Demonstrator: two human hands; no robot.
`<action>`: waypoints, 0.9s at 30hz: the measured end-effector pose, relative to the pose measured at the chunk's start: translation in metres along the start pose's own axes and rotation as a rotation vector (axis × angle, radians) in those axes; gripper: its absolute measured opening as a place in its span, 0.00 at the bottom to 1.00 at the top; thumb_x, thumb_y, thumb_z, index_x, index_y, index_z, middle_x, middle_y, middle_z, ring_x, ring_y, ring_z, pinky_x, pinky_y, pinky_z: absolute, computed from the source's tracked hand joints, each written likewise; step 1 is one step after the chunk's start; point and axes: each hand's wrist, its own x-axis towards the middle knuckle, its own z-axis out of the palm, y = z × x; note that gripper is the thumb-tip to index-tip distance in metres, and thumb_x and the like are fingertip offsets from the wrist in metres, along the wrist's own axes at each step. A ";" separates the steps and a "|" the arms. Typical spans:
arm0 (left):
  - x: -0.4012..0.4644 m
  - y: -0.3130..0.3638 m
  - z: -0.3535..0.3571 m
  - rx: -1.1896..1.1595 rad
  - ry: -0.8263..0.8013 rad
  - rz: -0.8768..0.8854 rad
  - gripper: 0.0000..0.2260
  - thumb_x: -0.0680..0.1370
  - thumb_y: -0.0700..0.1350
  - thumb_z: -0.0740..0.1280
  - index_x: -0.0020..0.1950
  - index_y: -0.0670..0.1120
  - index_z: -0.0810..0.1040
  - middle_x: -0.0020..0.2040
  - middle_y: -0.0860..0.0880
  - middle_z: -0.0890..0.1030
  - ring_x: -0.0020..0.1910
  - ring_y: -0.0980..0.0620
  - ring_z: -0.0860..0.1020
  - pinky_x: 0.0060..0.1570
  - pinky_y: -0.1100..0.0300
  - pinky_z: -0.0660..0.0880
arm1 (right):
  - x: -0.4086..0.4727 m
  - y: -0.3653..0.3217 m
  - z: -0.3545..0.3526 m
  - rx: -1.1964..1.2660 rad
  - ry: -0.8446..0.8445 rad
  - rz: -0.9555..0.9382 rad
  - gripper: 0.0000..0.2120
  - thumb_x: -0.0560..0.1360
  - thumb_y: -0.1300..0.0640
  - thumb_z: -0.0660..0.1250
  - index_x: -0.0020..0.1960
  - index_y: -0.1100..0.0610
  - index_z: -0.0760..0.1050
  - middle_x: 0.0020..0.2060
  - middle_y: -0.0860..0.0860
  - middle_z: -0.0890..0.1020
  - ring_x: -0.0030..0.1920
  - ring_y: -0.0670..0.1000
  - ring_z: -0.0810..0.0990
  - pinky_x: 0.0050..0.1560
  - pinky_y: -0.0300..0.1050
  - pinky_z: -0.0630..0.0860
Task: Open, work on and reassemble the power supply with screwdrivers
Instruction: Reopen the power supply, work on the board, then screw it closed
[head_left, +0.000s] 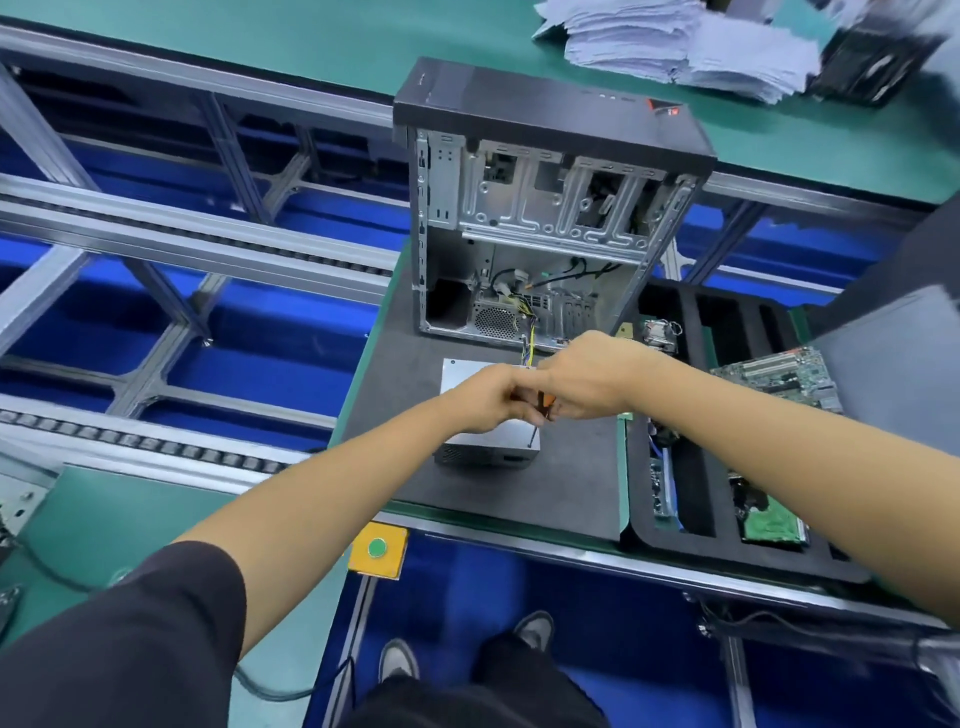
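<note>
Black short sleeve (130, 639), dark trousers (467, 701) (grey shoes (397, 660)).

Single head-worn wide-angle view, looking steeply down and forward from standing height over the grey work mat (571, 467). Both forearms enter from the lower edge; the open computer case (545, 208) stands centre frame, shoes (397, 660) visible below. Straight conveyor rails (197, 244) bow toward the frame edges.

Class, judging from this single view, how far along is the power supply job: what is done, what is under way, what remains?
Done: the power supply lies on the dark mat, outside the open computer case. Under way: the left hand and right hand meet at an orange-handled screwdriver, its tip at the unit's top near corner. Left: its cover looks closed, so opening, inside work and reassembly seem ahead.
</note>
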 end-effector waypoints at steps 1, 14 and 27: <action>-0.003 0.000 -0.003 0.015 -0.034 0.047 0.18 0.76 0.34 0.74 0.48 0.61 0.83 0.45 0.45 0.86 0.46 0.48 0.83 0.57 0.53 0.78 | 0.000 0.000 -0.001 0.001 -0.008 -0.025 0.14 0.78 0.47 0.62 0.61 0.46 0.62 0.42 0.48 0.80 0.32 0.56 0.73 0.27 0.44 0.55; -0.004 -0.010 -0.005 0.090 0.020 0.053 0.10 0.74 0.36 0.76 0.43 0.52 0.83 0.41 0.55 0.84 0.41 0.55 0.80 0.49 0.57 0.76 | 0.012 -0.018 -0.001 -0.041 -0.039 0.086 0.12 0.79 0.44 0.56 0.55 0.49 0.71 0.38 0.49 0.79 0.30 0.55 0.72 0.29 0.45 0.63; 0.000 -0.020 -0.001 0.199 -0.061 0.085 0.09 0.79 0.32 0.66 0.52 0.42 0.84 0.46 0.53 0.82 0.44 0.64 0.76 0.47 0.73 0.67 | 0.008 -0.041 0.000 0.193 -0.128 0.423 0.16 0.81 0.42 0.59 0.62 0.50 0.73 0.44 0.54 0.80 0.45 0.58 0.81 0.37 0.47 0.67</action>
